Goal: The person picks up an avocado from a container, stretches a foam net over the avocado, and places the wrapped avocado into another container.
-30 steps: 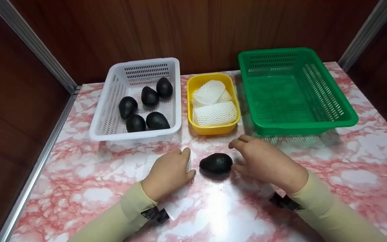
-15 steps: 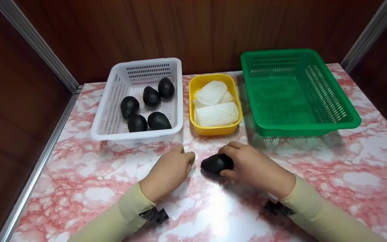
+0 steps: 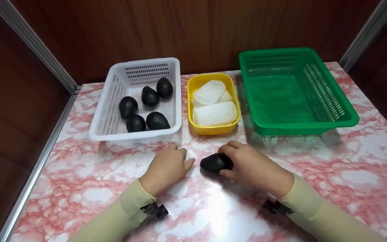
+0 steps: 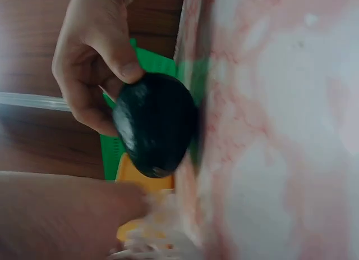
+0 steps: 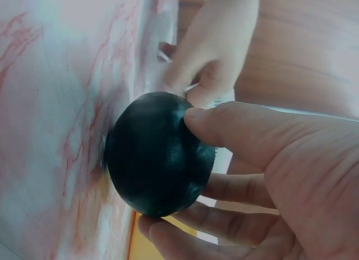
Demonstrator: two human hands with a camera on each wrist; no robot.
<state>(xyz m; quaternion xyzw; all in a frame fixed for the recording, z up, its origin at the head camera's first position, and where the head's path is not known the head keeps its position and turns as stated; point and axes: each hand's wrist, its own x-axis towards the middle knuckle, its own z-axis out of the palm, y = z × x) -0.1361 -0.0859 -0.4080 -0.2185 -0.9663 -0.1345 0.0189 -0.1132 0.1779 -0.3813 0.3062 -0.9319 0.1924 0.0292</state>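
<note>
A dark avocado lies on its side on the marbled table, narrow end pointing left. My right hand grips its wide end, with the thumb on the near side and the fingers round the far side. Left of the avocado, my left hand pinches a white foam net sleeve. Most of that sleeve is hidden behind the hand in the head view, and it is blurred in the left wrist view. A small gap separates the left thumb from the avocado's tip.
At the back left stands a white basket with several avocados. A yellow tub of foam net sleeves sits in the middle. The green basket is at the back right. Wooden panels enclose the table.
My right hand has moved left and taken hold of the avocado, which stays about where it was. The left hand has turned slightly over the foam net sleeve, and less of the sleeve shows.
</note>
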